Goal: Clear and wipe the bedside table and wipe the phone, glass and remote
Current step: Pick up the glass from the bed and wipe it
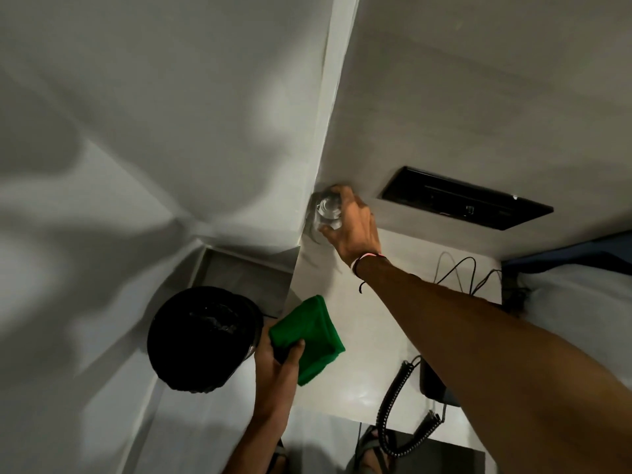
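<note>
A black bin (pixel 205 338) stood on the floor at the left, just beside the white table (pixel 362 336). The left hand (pixel 277 360) pinched a folded green cloth (pixel 309 336) between thumb and fingers, low over the table's near left edge. Farther back, the right hand (pixel 349 222) curled around the glass (pixel 328 210) at the table's far corner by the wall. To the right, the phone (pixel 432 381) showed only partly under the forearm, its coiled cord (pixel 393 405) hanging over the front edge.
</note>
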A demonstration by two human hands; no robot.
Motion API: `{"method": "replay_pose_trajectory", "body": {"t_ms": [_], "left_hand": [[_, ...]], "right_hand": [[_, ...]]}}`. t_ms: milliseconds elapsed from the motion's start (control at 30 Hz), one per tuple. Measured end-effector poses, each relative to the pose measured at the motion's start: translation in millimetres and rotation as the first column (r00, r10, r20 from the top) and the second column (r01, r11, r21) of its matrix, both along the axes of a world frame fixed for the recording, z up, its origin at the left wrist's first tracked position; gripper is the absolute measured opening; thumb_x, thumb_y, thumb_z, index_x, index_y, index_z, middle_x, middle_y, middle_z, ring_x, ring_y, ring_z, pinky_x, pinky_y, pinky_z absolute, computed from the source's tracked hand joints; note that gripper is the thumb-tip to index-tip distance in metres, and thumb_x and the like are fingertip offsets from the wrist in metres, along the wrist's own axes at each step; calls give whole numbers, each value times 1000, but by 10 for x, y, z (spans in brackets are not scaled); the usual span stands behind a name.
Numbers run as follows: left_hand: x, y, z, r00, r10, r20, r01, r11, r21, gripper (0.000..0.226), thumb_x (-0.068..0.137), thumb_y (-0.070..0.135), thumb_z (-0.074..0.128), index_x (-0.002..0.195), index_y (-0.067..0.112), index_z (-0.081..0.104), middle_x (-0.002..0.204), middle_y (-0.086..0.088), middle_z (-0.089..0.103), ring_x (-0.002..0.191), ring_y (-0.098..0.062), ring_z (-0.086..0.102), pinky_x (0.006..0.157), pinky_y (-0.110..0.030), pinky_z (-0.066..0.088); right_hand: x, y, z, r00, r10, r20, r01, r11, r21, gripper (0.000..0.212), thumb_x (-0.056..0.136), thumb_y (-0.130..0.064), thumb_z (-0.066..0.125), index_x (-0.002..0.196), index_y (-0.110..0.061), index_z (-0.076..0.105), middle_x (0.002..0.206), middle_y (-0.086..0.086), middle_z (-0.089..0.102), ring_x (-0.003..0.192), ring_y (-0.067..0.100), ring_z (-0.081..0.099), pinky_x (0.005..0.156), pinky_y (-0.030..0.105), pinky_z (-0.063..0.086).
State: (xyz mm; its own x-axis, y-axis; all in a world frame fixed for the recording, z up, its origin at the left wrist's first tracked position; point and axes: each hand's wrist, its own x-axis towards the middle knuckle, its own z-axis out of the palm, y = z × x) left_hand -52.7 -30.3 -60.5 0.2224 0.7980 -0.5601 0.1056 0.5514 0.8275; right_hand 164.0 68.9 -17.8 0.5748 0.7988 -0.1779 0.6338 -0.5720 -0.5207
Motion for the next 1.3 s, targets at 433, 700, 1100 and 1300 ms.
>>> {"method": "replay_pose_trajectory", "body": {"t_ms": [433,700,1100,1300], "left_hand": [[-39,-38,93,998,-48,-30,49,998,37,40,89,-10,63,118,16,59,110,-1,69,93,1,68,78,-16,57],[-8,51,469,989,-126,-72,135,981,136,44,88,-11,63,108,28,61,107,0,68,98,-8,67,75,-12,53],[277,84,1774,802,-508,-315,585,556,591,81,70,-19,47,144,14,52,145,-13,54,132,-27,49,114,-38,36],[923,-313,2587,640,-590,-492,617,12,787,81,71,-28,47,145,4,48,153,-8,46,147,-17,38,123,-33,27]], "right_hand": [[-95,-18,12,998,-46,-44,44,998,-39,70,77,-16,82,135,-20,43,136,13,45,113,42,58,99,48,51],[-40,-429,403,998,58,-22,-60,995,-77,69,90,-28,69,148,-21,32,146,15,45,126,38,52,101,45,48],[511,-2170,1772,909,-23,416,124,968,-216,88,79,-62,18,155,-20,29,160,17,29,147,31,28,118,46,21],[645,-3412,2389,851,-198,487,345,909,-234,83,82,-61,23,154,-21,32,160,18,29,149,33,27,121,49,18]]}}
